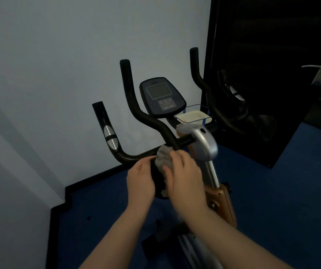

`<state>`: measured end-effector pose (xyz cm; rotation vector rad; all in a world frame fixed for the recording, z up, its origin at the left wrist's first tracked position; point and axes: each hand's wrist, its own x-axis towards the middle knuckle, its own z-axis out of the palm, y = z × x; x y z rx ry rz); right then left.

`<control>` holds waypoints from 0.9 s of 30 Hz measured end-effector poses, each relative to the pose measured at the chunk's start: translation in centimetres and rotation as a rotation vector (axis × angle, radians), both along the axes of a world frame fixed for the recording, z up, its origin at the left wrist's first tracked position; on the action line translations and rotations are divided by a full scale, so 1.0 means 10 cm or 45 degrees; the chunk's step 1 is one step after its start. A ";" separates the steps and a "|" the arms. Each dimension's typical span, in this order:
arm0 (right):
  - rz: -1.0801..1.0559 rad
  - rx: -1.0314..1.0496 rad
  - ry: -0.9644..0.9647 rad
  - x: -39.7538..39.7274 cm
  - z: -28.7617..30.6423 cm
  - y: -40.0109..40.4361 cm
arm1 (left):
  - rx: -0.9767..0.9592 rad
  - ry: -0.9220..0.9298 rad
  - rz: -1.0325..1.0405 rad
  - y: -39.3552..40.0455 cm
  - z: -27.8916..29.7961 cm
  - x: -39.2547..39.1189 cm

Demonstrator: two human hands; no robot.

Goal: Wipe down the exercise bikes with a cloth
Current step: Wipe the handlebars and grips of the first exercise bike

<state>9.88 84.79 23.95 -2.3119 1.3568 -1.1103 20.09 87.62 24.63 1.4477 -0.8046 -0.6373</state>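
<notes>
A pale wall [49,74] and blue floor [272,210] frame an exercise bike [204,144] with black handlebars [134,105] and a console [162,96] at centre. The right hand [185,175] presses a grey cloth [164,157] against the handlebar junction, its fingers [175,158] curled over the cloth. The left hand [140,181] grips the dark part of the bike just beside the cloth, thumb hooked over it.
</notes>
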 end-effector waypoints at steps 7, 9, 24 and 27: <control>0.151 0.081 0.261 0.00 0.16 -0.47 | 0.006 0.038 0.018 -0.01 -0.02 0.00; 0.160 0.123 0.267 -0.01 0.23 -0.53 | 0.014 0.034 0.014 -0.01 -0.01 0.01; 0.224 0.369 0.196 0.14 0.38 -0.59 | -0.025 -0.015 0.025 0.01 0.02 -0.03; 0.230 0.248 -0.114 0.02 0.14 -0.33 | 0.005 -0.004 0.028 0.01 0.01 -0.02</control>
